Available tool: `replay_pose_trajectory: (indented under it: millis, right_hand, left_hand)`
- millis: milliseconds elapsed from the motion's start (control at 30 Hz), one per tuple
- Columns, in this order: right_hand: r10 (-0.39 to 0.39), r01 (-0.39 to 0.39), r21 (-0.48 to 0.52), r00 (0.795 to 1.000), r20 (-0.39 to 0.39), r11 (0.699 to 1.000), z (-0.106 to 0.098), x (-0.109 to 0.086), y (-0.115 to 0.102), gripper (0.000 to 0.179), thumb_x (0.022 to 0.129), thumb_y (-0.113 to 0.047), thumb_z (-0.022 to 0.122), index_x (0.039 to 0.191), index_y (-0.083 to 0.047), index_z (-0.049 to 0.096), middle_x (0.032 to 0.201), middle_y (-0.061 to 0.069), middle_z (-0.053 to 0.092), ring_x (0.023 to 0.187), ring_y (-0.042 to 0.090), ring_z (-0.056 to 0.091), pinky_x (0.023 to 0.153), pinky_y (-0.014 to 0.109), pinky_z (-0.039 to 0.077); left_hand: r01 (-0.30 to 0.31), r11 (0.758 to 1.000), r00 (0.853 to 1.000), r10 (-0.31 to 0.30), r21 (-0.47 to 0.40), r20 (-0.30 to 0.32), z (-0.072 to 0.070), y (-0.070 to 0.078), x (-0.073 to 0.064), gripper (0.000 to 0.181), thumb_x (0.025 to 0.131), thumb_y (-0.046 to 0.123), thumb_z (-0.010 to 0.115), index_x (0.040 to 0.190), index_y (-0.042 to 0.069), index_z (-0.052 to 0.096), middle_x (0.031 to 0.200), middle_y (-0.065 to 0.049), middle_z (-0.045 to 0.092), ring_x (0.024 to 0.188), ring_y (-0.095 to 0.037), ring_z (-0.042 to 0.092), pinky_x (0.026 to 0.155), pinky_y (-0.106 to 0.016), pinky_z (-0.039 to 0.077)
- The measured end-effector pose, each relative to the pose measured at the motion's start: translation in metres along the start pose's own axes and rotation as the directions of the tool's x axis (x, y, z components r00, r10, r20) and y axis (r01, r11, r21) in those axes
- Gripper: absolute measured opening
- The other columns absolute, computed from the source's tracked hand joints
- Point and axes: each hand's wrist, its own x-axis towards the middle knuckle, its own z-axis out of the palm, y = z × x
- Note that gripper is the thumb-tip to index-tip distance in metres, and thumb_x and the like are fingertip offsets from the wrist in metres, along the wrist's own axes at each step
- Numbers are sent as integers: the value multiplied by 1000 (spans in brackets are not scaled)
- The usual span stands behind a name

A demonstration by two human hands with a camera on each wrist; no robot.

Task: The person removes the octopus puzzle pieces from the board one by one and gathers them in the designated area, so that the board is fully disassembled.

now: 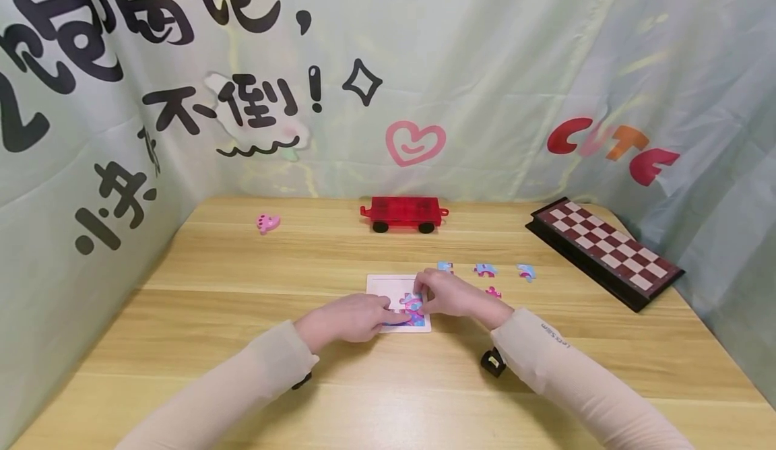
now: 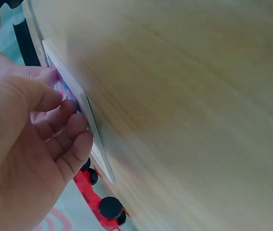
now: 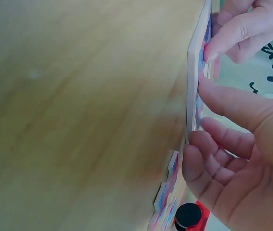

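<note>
A white puzzle board [image 1: 383,287] lies on the table with several joined pink, blue and purple pieces on its lower right part. My left hand [image 1: 354,317] reaches in from the left, and an outstretched finger presses on the lower pieces. From the right, my right hand [image 1: 448,294] brings thumb and index finger around a pink and blue puzzle piece [image 1: 412,301] at the board's right side. In the right wrist view, the right thumb [image 3: 223,96] rests at the board's face while the other fingers curl beside its edge.
Loose puzzle pieces [image 1: 485,270] lie right of the board, one of them pink [image 1: 494,292]. Behind stands a red toy wagon [image 1: 405,212]. A pink paw-shaped piece [image 1: 267,223] is at the back left, a checkered game board [image 1: 609,248] at the right. Printed curtains [image 1: 485,86] enclose the table.
</note>
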Motion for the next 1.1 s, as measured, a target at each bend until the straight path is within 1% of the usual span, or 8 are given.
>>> replay_pose_trajectory:
  millis: [200,300,367,633,800,900,1033,1100]
  right_hand:
    - [-44,46,67,999,-32,997,0,0,2,16,80,-2,69,88,-5,55,77,0,53,68,14,47,61,26,43]
    - [-38,45,114,998,-59,992,-1,-1,4,10,84,-1,65,86,-6,57,75,-2,54,67,12,47,61,24,43]
    - [-22,32,146,997,-68,989,-2,-1,5,6,85,-1,64,84,-5,59,73,-3,54,66,12,47,60,24,43]
    - [63,-32,293,993,-97,956,-7,-8,14,5,87,-5,62,81,-6,61,72,-1,56,61,13,49,54,26,44]
    - [91,-43,364,989,-114,930,-16,-22,27,6,88,-6,60,83,-4,62,71,1,56,62,15,48,55,28,44]
    - [116,-62,408,987,-111,911,-23,-33,39,6,89,-7,59,87,-4,63,72,5,56,63,18,49,54,30,45]
    - [164,-96,417,977,-132,904,-32,-50,57,8,90,-9,59,90,-2,63,72,8,56,63,22,50,52,32,44]
    - [198,-123,407,969,-146,905,-36,-59,66,10,90,-10,59,91,-2,64,72,9,57,63,22,51,52,32,46]
  left_hand:
    - [27,1000,999,-27,-8,27,0,1,1,48,94,17,53,137,33,44,87,0,52,73,-13,47,69,-24,42]
    - [44,999,998,-44,-15,36,0,2,1,48,94,17,53,138,34,43,100,-4,56,80,-15,51,79,-27,45]
    - [52,998,998,-51,-20,41,0,2,2,48,93,18,53,138,35,43,100,-4,56,80,-15,51,79,-27,45]
    - [26,999,999,-25,-24,21,0,2,1,44,94,18,52,136,32,47,77,3,42,64,-11,38,58,-22,34]
    - [30,991,999,-33,-131,-15,2,-5,-2,44,93,16,53,135,28,49,75,4,41,60,-11,33,56,-22,32]
    - [31,984,997,-43,-175,-65,4,-13,-6,45,90,16,56,134,22,51,73,3,40,59,-10,33,54,-22,30]
    - [49,983,986,-76,-179,-148,8,-23,-11,46,88,19,60,133,12,52,77,3,42,62,-9,38,55,-21,33]
    - [77,982,977,-108,-170,-182,9,-25,-13,48,88,24,62,133,11,51,86,2,47,71,-11,42,62,-23,37]
